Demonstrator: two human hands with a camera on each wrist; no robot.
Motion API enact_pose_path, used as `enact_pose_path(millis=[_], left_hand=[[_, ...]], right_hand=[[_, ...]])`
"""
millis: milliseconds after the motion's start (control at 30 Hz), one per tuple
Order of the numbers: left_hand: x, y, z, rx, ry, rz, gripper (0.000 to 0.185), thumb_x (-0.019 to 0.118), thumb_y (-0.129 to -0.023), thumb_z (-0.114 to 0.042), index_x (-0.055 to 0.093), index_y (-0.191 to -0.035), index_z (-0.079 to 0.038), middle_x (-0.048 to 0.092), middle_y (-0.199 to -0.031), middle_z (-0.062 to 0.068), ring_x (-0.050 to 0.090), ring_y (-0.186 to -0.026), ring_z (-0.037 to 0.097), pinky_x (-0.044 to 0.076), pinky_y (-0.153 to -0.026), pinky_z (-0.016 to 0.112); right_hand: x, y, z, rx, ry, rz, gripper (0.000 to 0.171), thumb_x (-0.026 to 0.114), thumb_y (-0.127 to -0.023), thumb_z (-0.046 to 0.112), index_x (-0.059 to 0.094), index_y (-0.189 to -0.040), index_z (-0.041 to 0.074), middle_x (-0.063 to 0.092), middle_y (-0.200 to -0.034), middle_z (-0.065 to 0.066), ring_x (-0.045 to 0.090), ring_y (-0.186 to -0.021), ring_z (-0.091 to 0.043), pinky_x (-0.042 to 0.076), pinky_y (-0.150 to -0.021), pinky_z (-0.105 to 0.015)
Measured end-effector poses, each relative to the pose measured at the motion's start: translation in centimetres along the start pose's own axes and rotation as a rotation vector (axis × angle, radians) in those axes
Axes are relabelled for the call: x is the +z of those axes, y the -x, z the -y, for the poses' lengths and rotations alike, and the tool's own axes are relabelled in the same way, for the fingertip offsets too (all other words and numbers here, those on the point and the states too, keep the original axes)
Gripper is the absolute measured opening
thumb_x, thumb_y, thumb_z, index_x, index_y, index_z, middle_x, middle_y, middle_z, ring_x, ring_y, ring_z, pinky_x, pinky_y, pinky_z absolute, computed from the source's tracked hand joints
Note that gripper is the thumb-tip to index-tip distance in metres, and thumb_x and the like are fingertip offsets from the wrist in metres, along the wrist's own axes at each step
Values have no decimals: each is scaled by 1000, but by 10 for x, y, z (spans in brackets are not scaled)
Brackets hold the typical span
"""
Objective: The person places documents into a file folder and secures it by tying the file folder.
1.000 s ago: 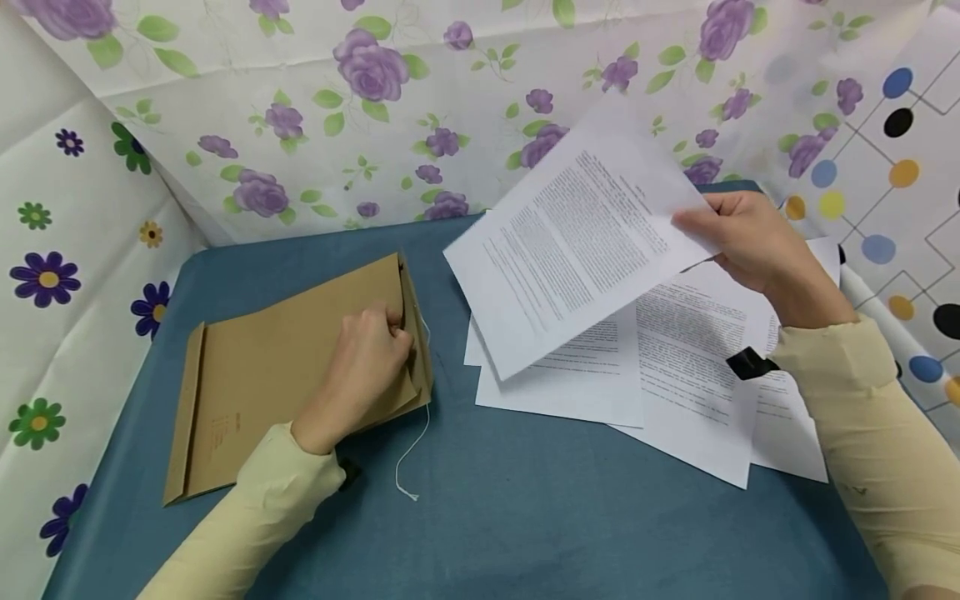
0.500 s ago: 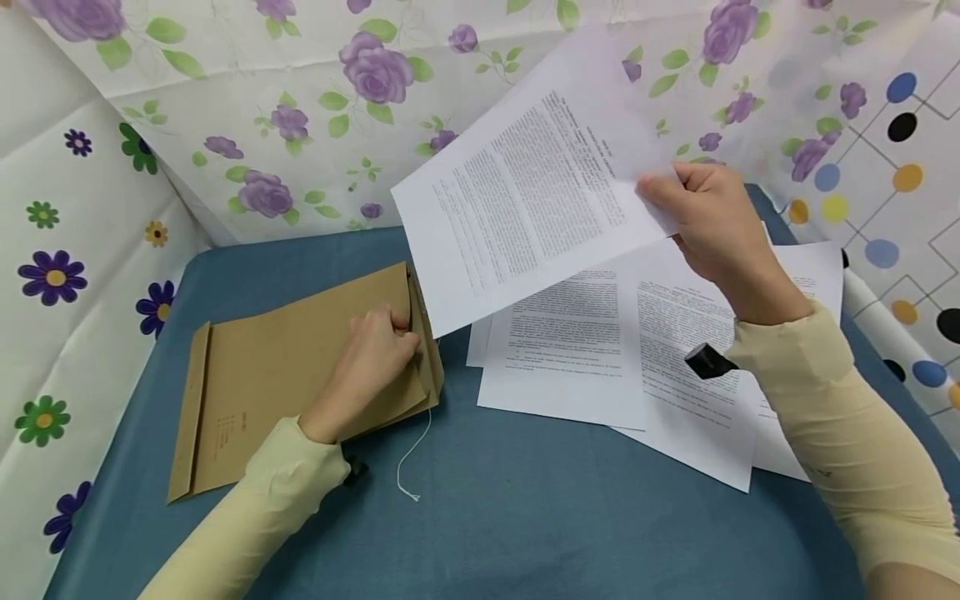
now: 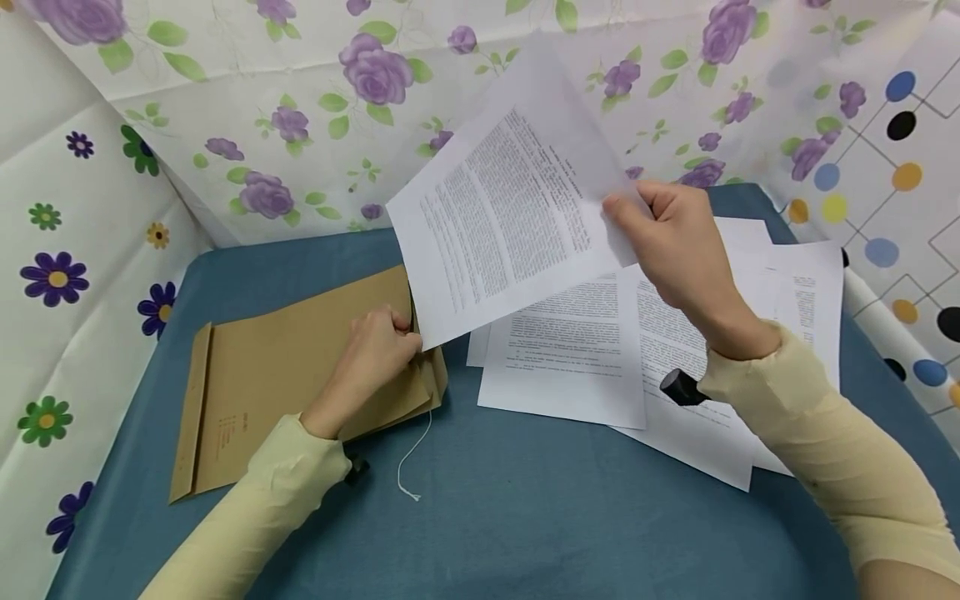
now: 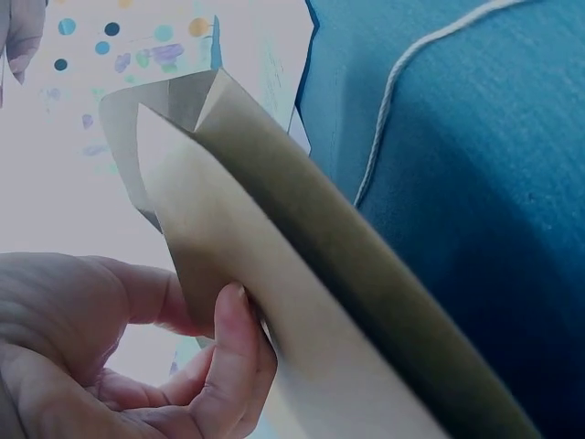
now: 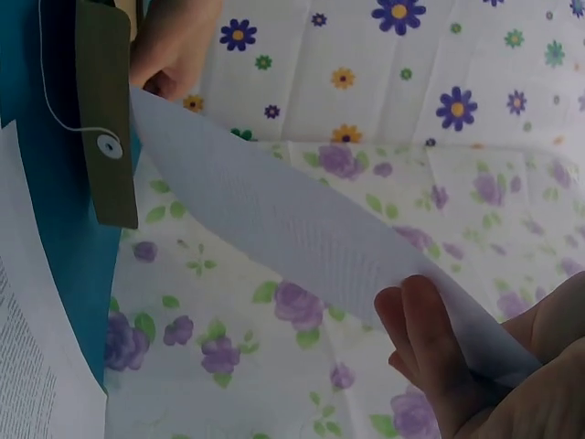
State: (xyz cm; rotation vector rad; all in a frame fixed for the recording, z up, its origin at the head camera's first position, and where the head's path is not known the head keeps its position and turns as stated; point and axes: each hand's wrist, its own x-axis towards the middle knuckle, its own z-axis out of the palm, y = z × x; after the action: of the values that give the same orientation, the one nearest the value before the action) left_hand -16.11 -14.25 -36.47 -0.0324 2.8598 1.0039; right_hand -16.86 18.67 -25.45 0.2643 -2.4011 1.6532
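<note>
One printed sheet [image 3: 510, 217] pinched by right hand [image 3: 671, 242], long axis slanting down-left, corner at envelope mouth | left hand [image 3: 375, 354] fingers grip kraft envelope [image 3: 277, 367] flap open on tabletop [image 3: 525, 517]

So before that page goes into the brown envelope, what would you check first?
1. Envelope mouth held open: ok. The left hand pinches the upper edge of the brown envelope, and the left wrist view shows the mouth gaping.
2. Sheet gripped firmly: ok. The right hand pinches the printed sheet at one edge.
3. Sheet lined up with the mouth: not ok. Only its lower corner is at the opening, and it sits tilted.
4. Sheet flat: not ok. It bows in the right wrist view.
5. String clear of the opening: ok. It trails on the blue table.
6. Room inside the envelope: cannot tell.
</note>
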Motion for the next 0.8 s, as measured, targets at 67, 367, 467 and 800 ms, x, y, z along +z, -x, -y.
enact_pose_path(millis=[67, 367, 467, 800], left_hand=[[1, 0, 0, -11, 0, 2, 18, 56, -83, -5, 65, -98, 2, 59, -93, 11, 53, -71, 24, 38, -60, 29], [7, -3, -5, -75, -21, -11, 31, 54, -89, -7, 53, -119, 4, 58, -83, 13, 52, -61, 22, 39, -54, 30], [8, -3, -7, -78, -22, -24, 30, 55, -90, -6, 51, -118, 3, 54, -81, 13, 49, -57, 21, 36, -51, 29], [15, 0, -7, 77, -94, -116, 7, 51, -89, 1, 58, -91, 0, 57, -86, 15, 53, -72, 29, 40, -55, 32]], right_hand=[[2, 6, 1, -16, 39, 3, 29, 59, -103, 20, 77, -112, -1, 76, -107, -14, 72, -76, -13, 52, -55, -20], [3, 26, 5, 2, 106, 151, 32, 52, -104, 19, 73, -127, 9, 75, -111, -8, 74, -82, -17, 46, -48, -26], [2, 28, 7, 31, 113, 213, 34, 51, -103, 17, 70, -130, 12, 75, -112, -6, 73, -83, -18, 36, -44, -28], [1, 19, 10, 180, 2, 438, 37, 53, -104, 10, 63, -138, 1, 71, -121, -18, 75, -88, -18, 59, -71, -29]])
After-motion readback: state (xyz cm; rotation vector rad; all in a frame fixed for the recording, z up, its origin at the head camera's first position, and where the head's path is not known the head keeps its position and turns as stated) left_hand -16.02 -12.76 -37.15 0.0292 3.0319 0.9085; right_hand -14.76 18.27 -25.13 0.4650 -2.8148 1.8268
